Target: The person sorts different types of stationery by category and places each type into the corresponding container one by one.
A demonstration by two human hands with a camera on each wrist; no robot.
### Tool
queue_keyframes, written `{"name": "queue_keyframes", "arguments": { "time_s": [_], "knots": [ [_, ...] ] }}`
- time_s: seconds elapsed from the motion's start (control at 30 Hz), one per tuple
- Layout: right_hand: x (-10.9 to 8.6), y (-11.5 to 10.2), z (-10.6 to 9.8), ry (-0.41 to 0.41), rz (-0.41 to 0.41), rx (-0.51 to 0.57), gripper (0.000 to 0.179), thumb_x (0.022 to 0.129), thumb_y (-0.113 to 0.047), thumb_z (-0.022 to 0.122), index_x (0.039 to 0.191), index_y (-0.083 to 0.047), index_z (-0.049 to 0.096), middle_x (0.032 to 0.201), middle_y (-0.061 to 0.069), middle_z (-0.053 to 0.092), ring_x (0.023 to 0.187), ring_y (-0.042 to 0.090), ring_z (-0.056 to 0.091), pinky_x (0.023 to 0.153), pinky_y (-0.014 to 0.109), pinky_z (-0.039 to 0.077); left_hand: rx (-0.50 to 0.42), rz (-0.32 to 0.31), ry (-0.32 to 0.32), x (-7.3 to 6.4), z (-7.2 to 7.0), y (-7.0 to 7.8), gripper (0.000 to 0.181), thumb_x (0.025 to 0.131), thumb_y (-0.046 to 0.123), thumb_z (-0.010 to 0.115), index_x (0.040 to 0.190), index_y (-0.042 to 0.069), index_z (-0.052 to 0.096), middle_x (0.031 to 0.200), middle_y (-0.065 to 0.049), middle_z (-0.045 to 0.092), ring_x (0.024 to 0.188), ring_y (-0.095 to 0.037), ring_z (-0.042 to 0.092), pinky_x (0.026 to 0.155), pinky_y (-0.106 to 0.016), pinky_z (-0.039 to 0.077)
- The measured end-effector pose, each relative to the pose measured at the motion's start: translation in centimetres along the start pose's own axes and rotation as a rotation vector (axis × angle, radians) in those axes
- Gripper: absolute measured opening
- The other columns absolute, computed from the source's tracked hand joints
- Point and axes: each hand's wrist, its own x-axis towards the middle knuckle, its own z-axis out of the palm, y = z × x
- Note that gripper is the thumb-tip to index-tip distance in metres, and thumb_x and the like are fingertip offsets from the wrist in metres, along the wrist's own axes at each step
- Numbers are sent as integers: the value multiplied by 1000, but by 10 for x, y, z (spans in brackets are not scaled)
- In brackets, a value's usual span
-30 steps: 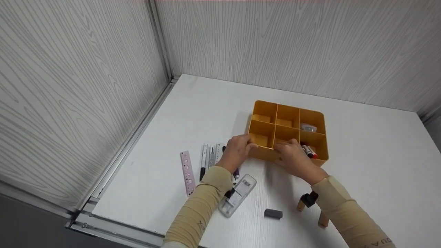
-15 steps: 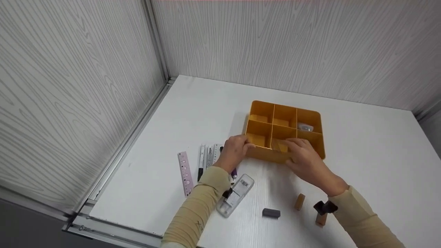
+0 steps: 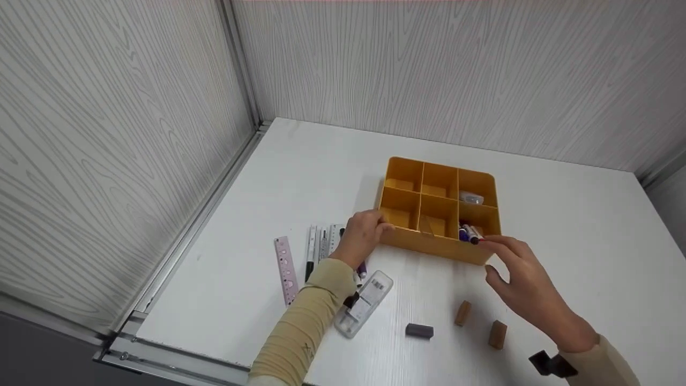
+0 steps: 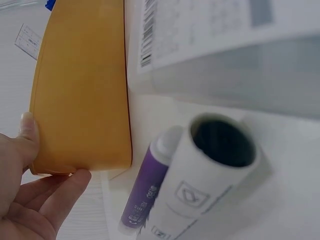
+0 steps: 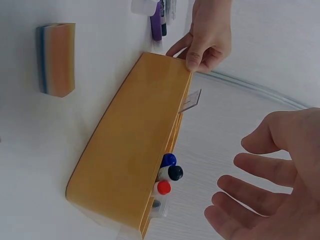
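Orange box (image 3: 434, 247) | left hand (image 3: 364, 236) gripping its corner | right hand (image 3: 530, 284) relaxed, markers (image 3: 470, 234) just past its fingers | stowing step, looks like; next grab prob needs a pinch

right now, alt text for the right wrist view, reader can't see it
A person's left grip holds a yellow box by one corner; markers with blue, black and red ends poke past its rim. The right grip is empty.
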Motion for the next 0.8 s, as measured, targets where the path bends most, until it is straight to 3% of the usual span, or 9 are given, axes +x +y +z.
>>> {"name": "queue_keyframes", "arguments": {
  "time_s": [0.1,0.17,0.3,0.4,0.63,0.8],
  "knots": [
    [-15,3,-5,-17,36,-14,47,76,13,72,120,-4,66,123,10,62,115,28,55,95,-1,25,-7,8,2,-1,-1,0,22,91,32,66,92,10,67,82,1,66,71,-9,54,65,-20,49],
    [-25,4,-7,-41,68,-35,46,76,10,74,119,-5,66,122,9,62,113,27,56,93,3,33,-6,5,-1,-1,-1,-1,22,91,32,65,93,10,67,82,1,65,71,-9,54,66,-19,48],
    [-46,6,-7,-133,160,-68,43,78,4,76,118,-8,66,121,8,61,110,27,58,84,29,53,0,-11,-10,-1,-1,0,24,92,34,64,94,10,66,83,2,65,73,-9,55,67,-19,49],
    [-61,8,-2,-213,225,-75,40,79,-1,76,117,-9,66,120,8,61,109,27,59,82,45,55,1,-20,-13,-1,-1,1,24,92,35,63,94,11,66,83,2,64,74,-9,55,68,-20,49],
    [-81,9,15,-431,375,-76,36,81,-11,78,115,-11,65,118,7,59,103,23,58,87,45,55,-24,-26,-10,-1,0,0,21,92,32,64,93,11,65,83,1,64,75,-10,54,68,-21,49],
    [-86,11,25,-532,425,-83,39,78,-13,82,114,-12,64,113,6,57,90,14,53,78,34,55,-5,-3,-4,-1,0,1,21,92,33,63,93,12,65,84,1,65,76,-9,55,69,-20,49]
  ]
}}
